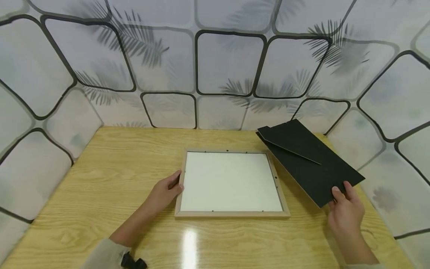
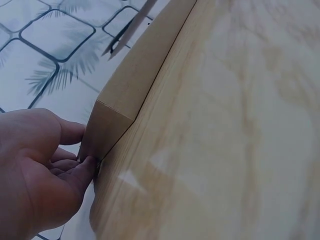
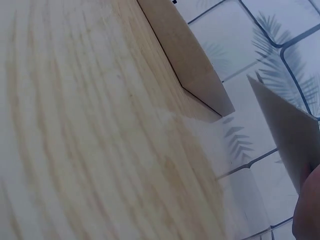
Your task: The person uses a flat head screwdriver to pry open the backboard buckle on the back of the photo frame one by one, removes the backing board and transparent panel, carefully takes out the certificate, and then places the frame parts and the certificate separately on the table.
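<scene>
A light wooden picture frame [image 1: 231,214] lies flat on the table, with a white panel [image 1: 231,181] inside its rim. My left hand [image 1: 164,192] holds the frame's left side; in the left wrist view, the thumb and fingers [image 2: 86,172] of that hand meet at its side wall. To the right, my right hand [image 1: 347,213] pinches the near corner of a black backing board [image 1: 312,160], tilted above the table and partly over the frame's right edge. A narrow stand flap sticks up from the board. The right wrist view shows the board's brown underside [image 3: 287,130].
The wood-grain table [image 1: 134,160] runs back to a wall [image 1: 228,63] patterned with stone outlines and leaves, which also stands at both sides. Small dark tabs [image 1: 227,151] sit along the frame's inner rim. A black strap [image 1: 132,261] is at the left wrist.
</scene>
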Demonstrator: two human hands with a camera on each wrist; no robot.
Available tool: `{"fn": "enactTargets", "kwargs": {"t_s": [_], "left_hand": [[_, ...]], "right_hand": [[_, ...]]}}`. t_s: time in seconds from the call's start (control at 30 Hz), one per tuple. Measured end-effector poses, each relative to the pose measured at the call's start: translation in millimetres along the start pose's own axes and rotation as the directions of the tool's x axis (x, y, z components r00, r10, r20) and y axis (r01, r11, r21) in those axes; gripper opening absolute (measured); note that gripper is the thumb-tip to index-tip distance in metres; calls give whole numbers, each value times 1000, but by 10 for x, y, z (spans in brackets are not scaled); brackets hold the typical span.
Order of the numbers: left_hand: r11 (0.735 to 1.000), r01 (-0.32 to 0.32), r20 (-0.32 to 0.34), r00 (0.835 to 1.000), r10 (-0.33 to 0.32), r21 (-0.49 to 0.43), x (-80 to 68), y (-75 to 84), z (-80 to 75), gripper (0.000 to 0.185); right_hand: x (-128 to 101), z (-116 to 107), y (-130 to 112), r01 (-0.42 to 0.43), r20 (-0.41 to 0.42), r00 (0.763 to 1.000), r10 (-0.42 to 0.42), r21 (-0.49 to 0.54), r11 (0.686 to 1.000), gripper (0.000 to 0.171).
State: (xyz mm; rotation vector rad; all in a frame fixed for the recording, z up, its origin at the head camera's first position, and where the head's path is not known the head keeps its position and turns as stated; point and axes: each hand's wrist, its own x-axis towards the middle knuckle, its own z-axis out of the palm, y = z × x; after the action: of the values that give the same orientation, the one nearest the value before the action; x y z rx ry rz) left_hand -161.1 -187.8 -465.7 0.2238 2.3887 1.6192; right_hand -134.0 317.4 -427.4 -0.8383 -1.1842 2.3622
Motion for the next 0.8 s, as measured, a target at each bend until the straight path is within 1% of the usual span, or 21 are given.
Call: {"fn": "enactTargets", "kwargs": {"t_s": [0.2,0.27,0.5,0.57,0.8], "left_hand": [[1000,-4,6,1000,4,7,-38,19,-9,64],[1000,2,6,1000,-2,14,-47,18,-13,64],[999,21,-11,1000,-20,31,-99,12,-32,64],[999,24,-10,1000,-23,29,-106,22,-31,64],[1000,21,-1,1000,-21,10,-111,26,-30,65]], "right_hand": [[23,20,65,99,-32,994,-102,-81,992,70],[29,25,88,112,-41,992,-117,-108,988,70],[30,66,171,108,-66,990,-127,-233,966,68],[30,71,188,104,-62,990,-124,-251,962,68],[23,127,273,87,-15,995,-94,-240,967,71]]}}
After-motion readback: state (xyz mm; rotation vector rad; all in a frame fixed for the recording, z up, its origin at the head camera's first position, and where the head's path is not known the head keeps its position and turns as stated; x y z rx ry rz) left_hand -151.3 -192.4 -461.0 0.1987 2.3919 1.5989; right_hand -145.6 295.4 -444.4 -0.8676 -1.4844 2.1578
